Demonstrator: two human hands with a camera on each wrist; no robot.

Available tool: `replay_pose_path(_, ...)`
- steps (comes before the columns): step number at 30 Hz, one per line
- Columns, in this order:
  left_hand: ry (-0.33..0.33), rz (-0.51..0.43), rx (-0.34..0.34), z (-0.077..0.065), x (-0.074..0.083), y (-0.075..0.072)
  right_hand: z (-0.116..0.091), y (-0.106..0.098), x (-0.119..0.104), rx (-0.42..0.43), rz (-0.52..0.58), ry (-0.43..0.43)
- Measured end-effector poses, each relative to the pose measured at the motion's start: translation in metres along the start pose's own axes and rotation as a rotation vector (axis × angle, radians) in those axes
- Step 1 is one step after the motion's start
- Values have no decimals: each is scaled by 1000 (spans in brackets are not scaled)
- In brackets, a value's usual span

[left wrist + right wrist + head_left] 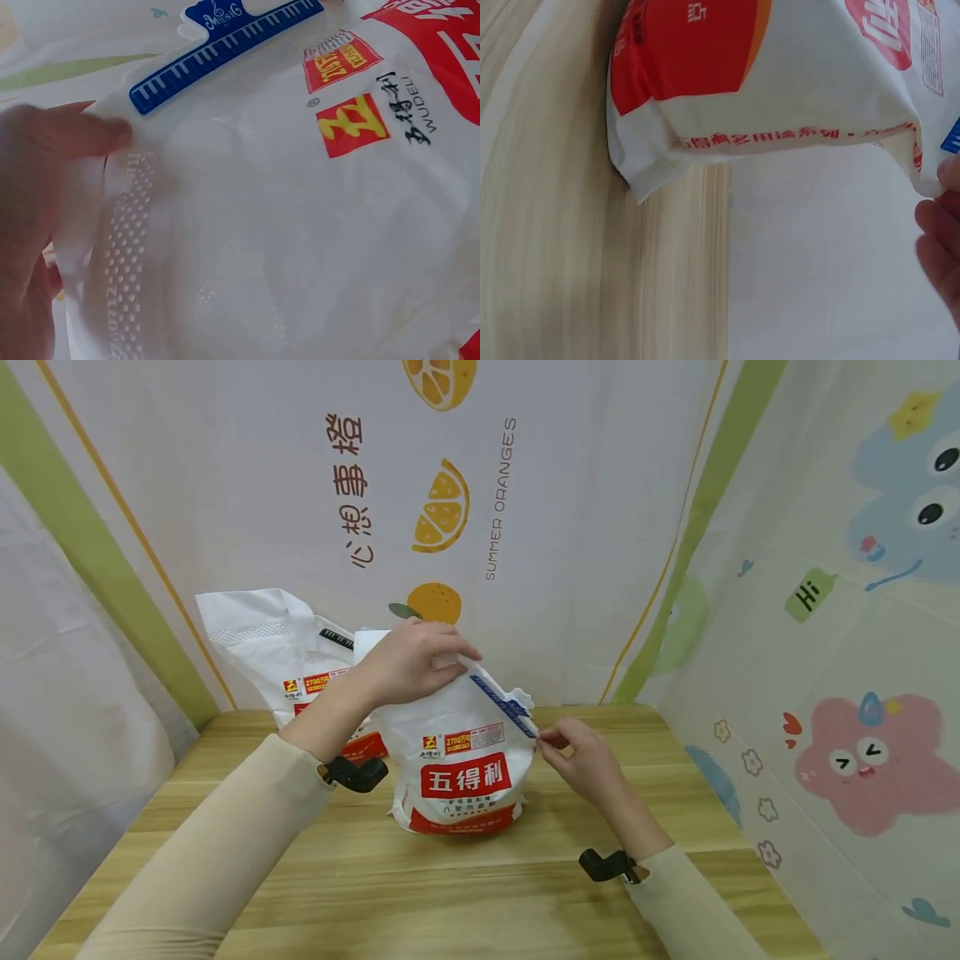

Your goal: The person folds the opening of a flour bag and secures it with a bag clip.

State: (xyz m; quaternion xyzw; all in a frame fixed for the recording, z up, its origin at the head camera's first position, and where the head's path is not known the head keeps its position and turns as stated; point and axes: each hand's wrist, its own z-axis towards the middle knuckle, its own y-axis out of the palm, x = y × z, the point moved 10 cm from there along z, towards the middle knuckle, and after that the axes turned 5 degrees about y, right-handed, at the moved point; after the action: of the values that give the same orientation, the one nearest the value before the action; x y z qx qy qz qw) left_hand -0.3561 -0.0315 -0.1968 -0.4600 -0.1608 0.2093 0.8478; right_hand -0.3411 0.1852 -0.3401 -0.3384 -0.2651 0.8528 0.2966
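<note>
A white flour bag (pixel 431 714) with red print stands upright on the table. A blue music clip (pixel 502 703) with a piano-key pattern lies slantwise across its upper right; the clip's lettering shows in the left wrist view. My left hand (pixel 416 660) grips the bag's top edge beside the clip's upper end, thumb over the film above a dotted seam. At the clip's lower end, my right hand (pixel 581 758) pinches the bag's right corner (pixel 928 184) between thumb and fingers. Only the fingertips (pixel 939 225) of that hand show in the right wrist view.
A second white flour bag (pixel 262 647) stands behind and to the left, partly hidden by my left arm, with a black piano-key clip (pixel 336 638) near its top. The wooden table (pixel 420 893) meets printed curtains (pixel 585 527) at the back and sides.
</note>
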Motion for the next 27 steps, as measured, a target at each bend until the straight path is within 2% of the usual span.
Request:
replay_pose_path(3, -17, 6, 0, 0, -2, -2, 0, 0, 6, -25, 23, 75)
replay_pose_path(6, -14, 12, 36, 1, -2, -3, -1, 2, 12, -35, 52, 132)
replay_pose_path(11, -20, 18, 64, 3, 0, -3, -4, 9, 27, -73, 171, 259)
replay_pose_path(16, -124, 22, 43, -1, -13, -7, -7, 14, 41, -111, 264, 400)
replay_pose_path(19, -157, 19, 56, -2, -18, -10, -6, 15, 43, -117, 270, 426)
replay_pose_path(27, -127, 34, 141, 8, -12, -11, -3, 18, 42, -124, 255, 433)
